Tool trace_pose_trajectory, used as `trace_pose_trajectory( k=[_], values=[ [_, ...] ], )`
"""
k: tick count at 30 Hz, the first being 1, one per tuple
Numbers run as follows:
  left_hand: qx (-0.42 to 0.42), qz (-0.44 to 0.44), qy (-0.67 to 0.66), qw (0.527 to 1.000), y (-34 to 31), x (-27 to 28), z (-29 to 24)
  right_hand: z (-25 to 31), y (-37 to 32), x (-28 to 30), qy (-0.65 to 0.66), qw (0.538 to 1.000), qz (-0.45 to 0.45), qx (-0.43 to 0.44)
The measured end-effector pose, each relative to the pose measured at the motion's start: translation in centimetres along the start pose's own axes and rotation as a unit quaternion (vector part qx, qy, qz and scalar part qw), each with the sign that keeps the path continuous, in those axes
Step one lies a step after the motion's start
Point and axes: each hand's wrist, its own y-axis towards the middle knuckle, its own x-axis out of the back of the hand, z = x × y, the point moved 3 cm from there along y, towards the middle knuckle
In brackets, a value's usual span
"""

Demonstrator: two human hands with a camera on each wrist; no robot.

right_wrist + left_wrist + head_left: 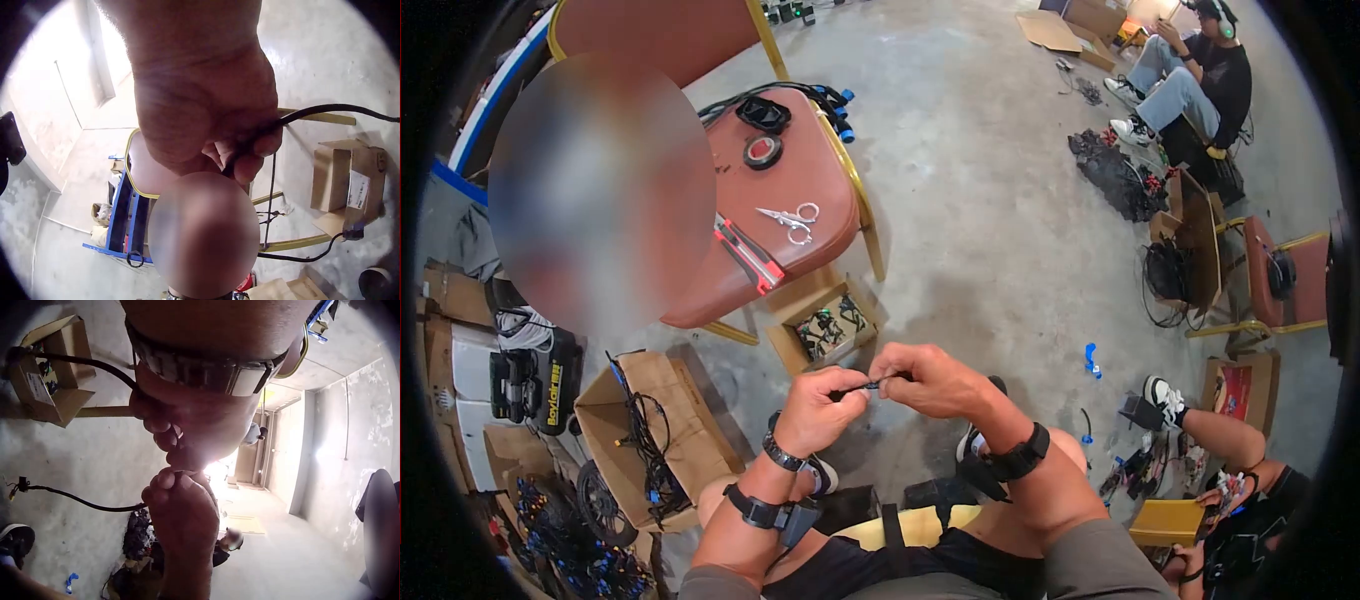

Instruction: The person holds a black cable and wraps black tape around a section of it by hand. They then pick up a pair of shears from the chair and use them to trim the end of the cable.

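In the head view, a dark cable piece runs between the two hands, which nearly meet. My left hand pinches one side with thumb and fingers; my right hand pinches the other. The left wrist view has black cable trailing from the left hand and another cable from the right hand, ending in a small connector with thin coloured wires. In the right wrist view, cable passes through the right hand's curled fingers. The exact join is hidden by fingertips.
A brown chair seat carries scissors, a red-handled tool and black tape. Below it stands a small box of parts; a larger carton holds cables. Two people sit at the right.
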Motion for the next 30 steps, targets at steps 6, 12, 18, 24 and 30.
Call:
trace_pose_trajectory(
  k=[6,12,18,24,30],
  values=[
    [-0.012,-0.041,0.059,0.997,-0.1,-0.2,-0.4,-0.5,0.5,-0.4,-0.031,0.997,-0.013,0.071],
    [0.073,-0.009,0.0,0.997,-0.4,-0.6,1.3,-0.5,0.1,-0.5,-0.061,0.992,0.003,0.115],
    [-0.001,0.063,0.092,0.994,0.0,-1.5,1.7,-1.9,-1.5,1.9,-0.372,0.927,0.024,0.048],
    [-0.066,0.09,0.173,0.979,0.4,-2.2,2.0,0.6,-5.8,3.7,-0.59,0.791,0.143,-0.078],
    [-0.063,0.063,0.117,0.989,0.0,-2.7,1.7,20.5,-7.7,11.7,-0.729,0.669,-0.102,0.102]
  ],
)
